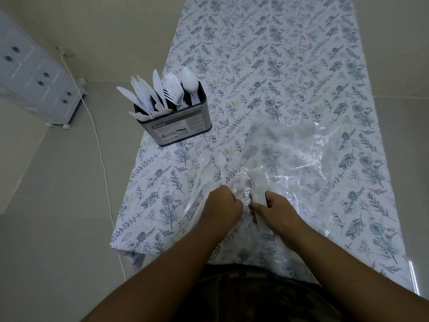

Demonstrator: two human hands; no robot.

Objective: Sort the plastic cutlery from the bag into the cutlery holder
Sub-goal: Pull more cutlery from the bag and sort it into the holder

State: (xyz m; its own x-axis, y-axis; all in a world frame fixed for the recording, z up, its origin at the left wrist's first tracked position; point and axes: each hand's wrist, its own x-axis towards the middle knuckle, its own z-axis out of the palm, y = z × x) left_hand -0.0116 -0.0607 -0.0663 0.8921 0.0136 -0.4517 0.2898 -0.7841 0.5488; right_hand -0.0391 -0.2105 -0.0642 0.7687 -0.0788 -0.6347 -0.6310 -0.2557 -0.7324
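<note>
Dim, cool, even light leaves only faint shadows, glare glints on the plastic bag [290, 156] at centre right, and wide-angle distortion bends the edges.

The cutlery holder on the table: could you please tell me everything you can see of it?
The cutlery holder is a shiny metal box with a dark rim and a paper label on its front. It stands upright near the left edge of the flowered tablecloth, apart from both hands. White plastic knives, forks and spoons stick up from it, grouped left to right.
</note>
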